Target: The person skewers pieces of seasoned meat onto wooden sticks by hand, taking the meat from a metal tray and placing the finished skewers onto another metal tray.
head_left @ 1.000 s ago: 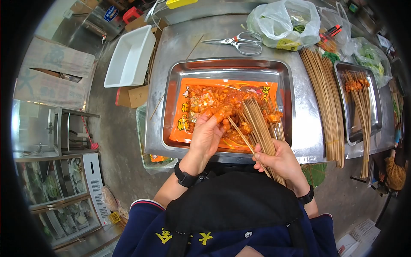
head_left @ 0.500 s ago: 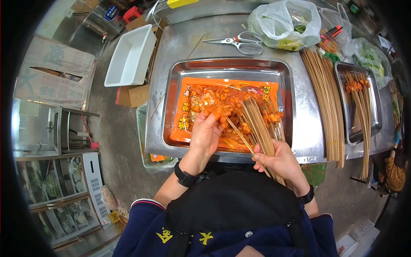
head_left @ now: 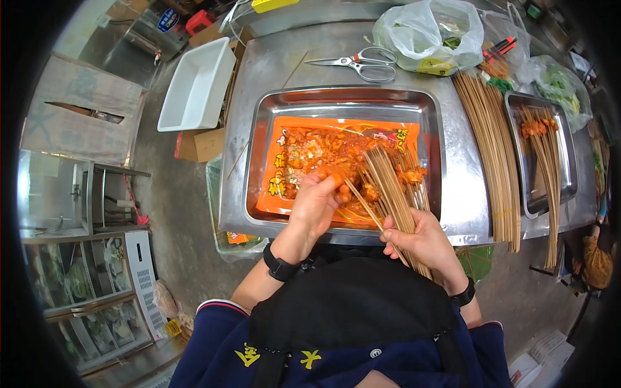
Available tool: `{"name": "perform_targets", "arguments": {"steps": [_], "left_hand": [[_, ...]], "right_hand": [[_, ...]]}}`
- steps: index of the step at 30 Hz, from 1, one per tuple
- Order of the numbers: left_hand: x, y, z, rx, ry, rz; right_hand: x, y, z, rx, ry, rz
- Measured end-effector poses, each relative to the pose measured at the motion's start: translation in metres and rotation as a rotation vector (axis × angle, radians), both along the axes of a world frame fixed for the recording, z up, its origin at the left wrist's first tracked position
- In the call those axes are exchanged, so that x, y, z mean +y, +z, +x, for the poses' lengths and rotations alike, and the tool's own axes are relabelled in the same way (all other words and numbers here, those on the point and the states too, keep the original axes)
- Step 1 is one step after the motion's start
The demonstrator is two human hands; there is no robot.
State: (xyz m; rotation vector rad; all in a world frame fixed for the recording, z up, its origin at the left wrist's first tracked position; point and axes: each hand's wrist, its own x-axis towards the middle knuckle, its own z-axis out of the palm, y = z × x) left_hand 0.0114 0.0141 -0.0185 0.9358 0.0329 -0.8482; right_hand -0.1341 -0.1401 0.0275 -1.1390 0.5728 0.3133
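My right hand is wrapped round a bundle of wooden skewers, whose upper ends carry pieces of red, sauced food. One skewer stands apart from the bundle, its tip pointing at my left hand. The fingers of my left hand pinch a piece of the sauced food at that tip. Beneath both hands, an orange printed package with more red, sauced food on it lies in a metal tray.
Scissors lie behind the tray, beside a plastic bag of greens. Long bare skewers are on the right, next to a smaller tray with loaded skewers. A white bin stands at the left.
My left hand has moved slightly right and down, closer to the tip of the separate skewer. My right hand with the bundle has hardly moved.
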Motion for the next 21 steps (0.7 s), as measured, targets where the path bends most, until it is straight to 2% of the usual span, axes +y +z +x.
{"name": "perform_targets", "arguments": {"steps": [2,4,8,11,16,21], "left_hand": [[0.001,0.000,0.000,0.006,-0.075,-0.034],[-0.005,0.007,-0.003,-0.036,0.024,0.058],[-0.010,0.017,-0.004,-0.053,0.051,0.085],[-0.010,0.025,-0.004,0.008,0.177,0.067],[-0.004,0.016,0.000,-0.097,0.084,-0.029],[-0.005,0.020,-0.001,-0.145,0.061,-0.002]], "right_hand": [[0.000,0.000,0.000,0.011,0.001,0.004],[0.000,-0.002,-0.001,-0.003,-0.006,0.010],[-0.002,-0.001,-0.002,-0.012,-0.018,0.018],[-0.001,-0.001,-0.001,-0.015,-0.006,0.014],[-0.002,-0.003,-0.002,-0.033,-0.005,0.016],[-0.001,0.001,-0.001,-0.020,-0.006,0.018]]}}
